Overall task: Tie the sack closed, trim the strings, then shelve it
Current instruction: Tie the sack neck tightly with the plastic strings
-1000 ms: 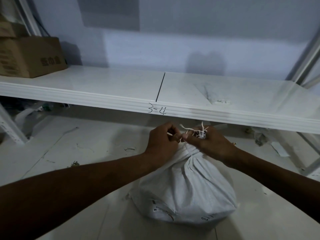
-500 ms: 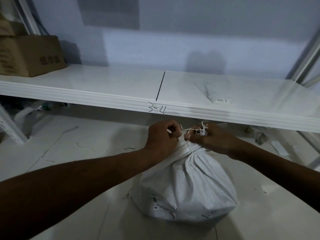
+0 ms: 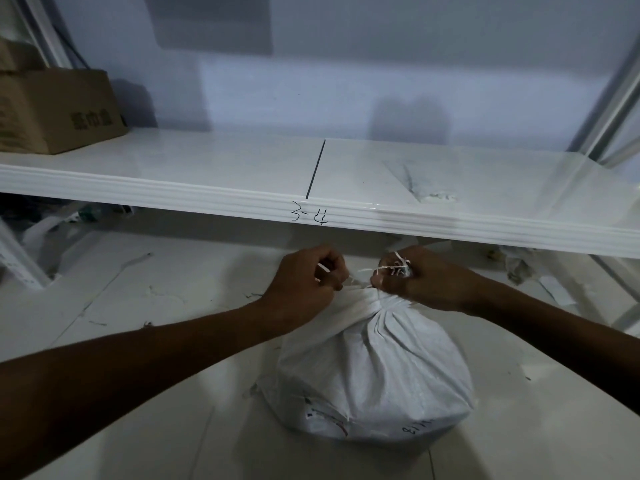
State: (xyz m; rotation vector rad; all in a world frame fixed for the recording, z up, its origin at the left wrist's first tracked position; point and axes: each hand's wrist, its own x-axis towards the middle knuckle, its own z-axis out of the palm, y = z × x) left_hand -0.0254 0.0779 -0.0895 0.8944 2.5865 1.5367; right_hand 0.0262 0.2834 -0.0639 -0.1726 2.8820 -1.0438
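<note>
A: What setting fills the frame?
B: A pale tiled floor below, a white metal shelf crossing the middle, and a grey-blue wall behind. The shelf's front edge bears the handwritten mark "3-4" at centre. A cardboard box stands on the shelf at upper left.

A: Where is the task's object?
B: A white woven sack sits on the floor at lower centre, in front of and below the shelf. Its neck is gathered into pleats just under the two hands.

A: How are the hands arranged?
B: The left hand is curled, fingers pinching a white string end at the left of the neck. The right hand is also closed, gripping the other part of the string, with frayed ends sticking up from its fist. The hands are slightly apart, the string stretched between them above the neck.

A: Anything else visible?
B: Small scraps lie scattered on the floor at left; grey uprights stand at the right edge.
</note>
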